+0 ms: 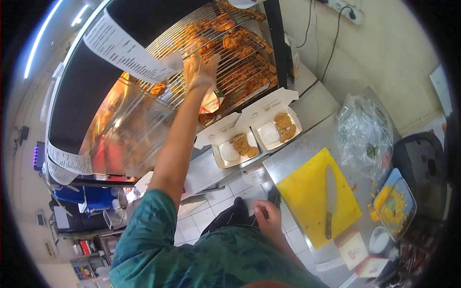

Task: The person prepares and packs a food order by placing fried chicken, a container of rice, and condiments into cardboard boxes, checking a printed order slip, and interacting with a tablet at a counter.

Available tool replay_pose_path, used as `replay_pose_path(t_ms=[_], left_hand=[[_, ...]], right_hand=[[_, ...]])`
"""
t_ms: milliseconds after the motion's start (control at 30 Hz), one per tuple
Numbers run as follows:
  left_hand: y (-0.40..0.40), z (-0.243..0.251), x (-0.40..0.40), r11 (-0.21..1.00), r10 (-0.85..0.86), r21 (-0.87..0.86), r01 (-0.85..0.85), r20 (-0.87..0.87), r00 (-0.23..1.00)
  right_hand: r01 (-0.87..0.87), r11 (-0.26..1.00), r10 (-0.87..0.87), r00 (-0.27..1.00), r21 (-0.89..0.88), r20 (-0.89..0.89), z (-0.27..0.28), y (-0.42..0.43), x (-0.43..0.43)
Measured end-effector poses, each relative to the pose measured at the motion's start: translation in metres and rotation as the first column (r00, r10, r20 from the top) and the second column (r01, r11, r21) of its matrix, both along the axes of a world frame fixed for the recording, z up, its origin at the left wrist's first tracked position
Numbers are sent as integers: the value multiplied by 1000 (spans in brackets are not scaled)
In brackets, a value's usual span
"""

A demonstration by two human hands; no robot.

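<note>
My left hand point(200, 68), in a clear plastic glove, reaches into a lit display warmer over its wire rack point(230, 57). Its fingertips are near pieces of fried chicken point(234, 39); whether they grip one is unclear. Below the hand, a printed carton point(212, 102) is partly hidden. My right hand point(268, 216) hangs before my body, loosely curled and holding nothing. Two open white card boxes stand at the warmer's edge: the left box point(227, 165) and the right box point(297, 126) each contain a white mound, apparently rice, and brown fried pieces.
On the steel table at right lie a yellow cutting board point(302, 201) with a kitchen knife point(330, 194), a clear plastic bag point(363, 133) and a clear tub point(396, 212) with yellow food. Printed paper slips point(122, 50) hang from the warmer. A power cord point(336, 36) runs along the wall.
</note>
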State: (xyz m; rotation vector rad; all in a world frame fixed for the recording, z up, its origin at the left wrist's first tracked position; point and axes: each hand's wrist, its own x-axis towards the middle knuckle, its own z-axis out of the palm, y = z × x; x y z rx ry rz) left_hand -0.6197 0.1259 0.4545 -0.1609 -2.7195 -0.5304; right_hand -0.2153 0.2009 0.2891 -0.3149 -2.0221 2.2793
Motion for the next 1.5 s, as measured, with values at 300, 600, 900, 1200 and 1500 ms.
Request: replay_pose_path(t_ms=[300, 600, 900, 1200, 1500], left_hand=[[-48, -59, -161, 969, -177, 202, 139, 184, 967], [-77, -44, -181, 989, 7, 146, -21, 92, 996], [-85, -49, -194, 983, 26, 178, -38, 71, 997], [-83, -42, -188, 970, 33, 238, -45, 56, 998], [-73, -37, -188, 933, 79, 349, -85, 31, 996]], right_hand=[[60, 997, -56, 995, -43, 81, -4, 47, -1], [234, 960, -194, 951, -152, 240, -27, 53, -9], [304, 925, -231, 927, -229, 297, -20, 65, -28], [311, 934, -269, 936, -179, 226, -20, 77, -38], [375, 921, -346, 913, -108, 216, -32, 88, -28]])
